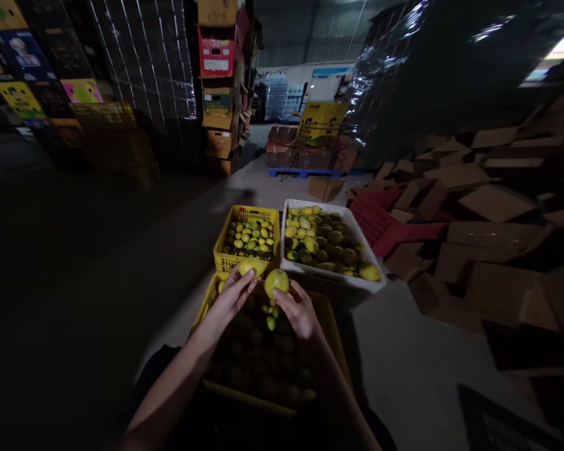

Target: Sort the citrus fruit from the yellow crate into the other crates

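My left hand grips an oblong yellow fruit, lemon- or mango-like; its exact kind is unclear. Close beside it, my right hand holds a rounder yellow-green fruit between thumb and fingers, its stem end turned up. Both hands are above a large yellow crate, whose many fruits lie mostly in shadow. Past my hands, a smaller yellow crate contains yellow and green fruit. To its right, a white foam box holds yellow fruit on its left side and mostly greener, darker fruit on its right.
Right of the white box lie a red plastic crate and a large heap of cardboard boxes. Stacked cartons rise behind. A blue pallet carries boxes at the back. Grey concrete floor surrounds the crates.
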A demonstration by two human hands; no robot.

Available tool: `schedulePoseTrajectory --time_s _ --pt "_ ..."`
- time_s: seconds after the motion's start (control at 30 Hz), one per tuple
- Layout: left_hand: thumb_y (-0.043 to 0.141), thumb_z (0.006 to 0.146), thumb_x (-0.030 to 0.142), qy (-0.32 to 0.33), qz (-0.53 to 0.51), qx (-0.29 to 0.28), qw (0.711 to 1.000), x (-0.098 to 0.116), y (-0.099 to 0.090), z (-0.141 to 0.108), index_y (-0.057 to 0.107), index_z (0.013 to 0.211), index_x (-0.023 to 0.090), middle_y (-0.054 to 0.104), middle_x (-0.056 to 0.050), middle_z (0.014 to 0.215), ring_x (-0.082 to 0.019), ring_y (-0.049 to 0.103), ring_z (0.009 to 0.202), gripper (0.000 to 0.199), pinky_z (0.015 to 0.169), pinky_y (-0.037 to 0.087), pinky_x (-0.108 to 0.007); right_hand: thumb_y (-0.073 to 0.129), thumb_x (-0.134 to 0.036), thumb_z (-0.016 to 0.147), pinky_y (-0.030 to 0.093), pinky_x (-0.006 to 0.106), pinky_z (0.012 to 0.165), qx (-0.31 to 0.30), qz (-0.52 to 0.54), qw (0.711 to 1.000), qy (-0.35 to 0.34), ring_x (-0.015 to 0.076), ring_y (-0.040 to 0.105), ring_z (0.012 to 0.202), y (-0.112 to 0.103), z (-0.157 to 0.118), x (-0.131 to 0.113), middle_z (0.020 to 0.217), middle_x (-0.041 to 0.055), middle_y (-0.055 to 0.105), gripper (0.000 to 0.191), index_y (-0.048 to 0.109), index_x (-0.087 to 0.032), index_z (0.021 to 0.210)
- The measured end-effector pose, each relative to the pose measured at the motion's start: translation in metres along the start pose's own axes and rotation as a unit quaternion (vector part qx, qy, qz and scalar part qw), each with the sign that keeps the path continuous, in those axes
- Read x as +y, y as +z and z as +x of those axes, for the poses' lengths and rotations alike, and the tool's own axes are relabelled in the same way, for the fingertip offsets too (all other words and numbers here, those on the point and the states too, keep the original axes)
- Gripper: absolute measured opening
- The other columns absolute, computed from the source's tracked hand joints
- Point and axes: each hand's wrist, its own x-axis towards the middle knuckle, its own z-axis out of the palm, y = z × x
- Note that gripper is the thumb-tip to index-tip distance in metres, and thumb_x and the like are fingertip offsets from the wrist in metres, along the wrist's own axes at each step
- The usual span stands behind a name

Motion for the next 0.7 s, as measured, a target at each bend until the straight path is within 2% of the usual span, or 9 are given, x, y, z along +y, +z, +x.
schedulePoseTrajectory --time_s 0.07,0.17,0.27,0.37,0.53,0.7 --pt "0.082 0.061 0.024 0.010 0.015 -0.017 1.000 -0.002 0.001 -0.001 0.066 0.092 0.022 0.067 0.000 0.096 -0.013 0.064 0.087 0.035 0.086 0.049 -0.025 0.080 -0.032 0.060 0.052 0.029 0.077 0.014 -0.036 0.999 -0.023 0.0195 0.067 0.090 0.002 0.000 -0.003 0.096 0.0031 0.072 0.040 0.064 -0.021 0.096" --pt "0.082 0.060 0.025 0.061 0.122 -0.033 0.990 -0.002 0.001 -0.001 0.065 0.097 0.020 0.067 -0.002 0.097 -0.015 0.063 0.091 0.041 0.088 0.048 -0.028 0.083 -0.030 0.055 0.054 0.032 0.077 0.053 -0.088 0.992 -0.067 0.0210 0.068 0.086 0.001 0.000 -0.010 0.091 0.0035 0.072 0.046 0.062 -0.020 0.095" --pt "0.084 0.055 0.024 0.123 0.256 -0.061 0.957 0.001 0.001 0.000 0.064 0.098 0.017 0.068 -0.005 0.100 -0.019 0.062 0.096 0.049 0.089 0.047 -0.031 0.082 -0.030 0.055 0.056 0.034 0.075 0.068 -0.125 0.983 -0.116 0.0222 0.068 0.085 -0.004 -0.001 -0.016 0.093 0.0043 0.072 0.049 0.061 -0.020 0.098" --pt "0.084 0.055 0.024 0.172 0.331 -0.094 0.923 0.003 0.001 -0.001 0.061 0.102 0.017 0.067 -0.008 0.104 -0.021 0.061 0.101 0.053 0.093 0.046 -0.035 0.082 -0.028 0.054 0.057 0.037 0.075 0.083 -0.174 0.967 -0.169 0.0221 0.069 0.082 -0.009 -0.004 -0.015 0.093 0.0039 0.071 0.053 0.058 -0.022 0.102" --pt "0.081 0.062 0.025 0.253 0.350 -0.121 0.894 0.003 0.000 -0.003 0.054 0.106 0.020 0.062 -0.011 0.120 -0.023 0.057 0.114 0.052 0.100 0.042 -0.038 0.078 -0.028 0.063 0.058 0.038 0.077 0.120 -0.255 0.918 -0.280 0.0214 0.067 0.087 -0.006 -0.005 -0.006 0.101 0.0052 0.067 0.052 0.053 -0.025 0.109" --pt "0.080 0.065 0.025 0.279 0.334 -0.138 0.890 0.003 0.000 -0.004 0.050 0.106 0.021 0.059 -0.013 0.123 -0.025 0.053 0.121 0.051 0.102 0.041 -0.040 0.075 -0.026 0.067 0.056 0.039 0.082 0.143 -0.279 0.895 -0.316 0.0216 0.065 0.095 -0.006 -0.004 -0.002 0.107 0.0070 0.064 0.050 0.052 -0.024 0.112"
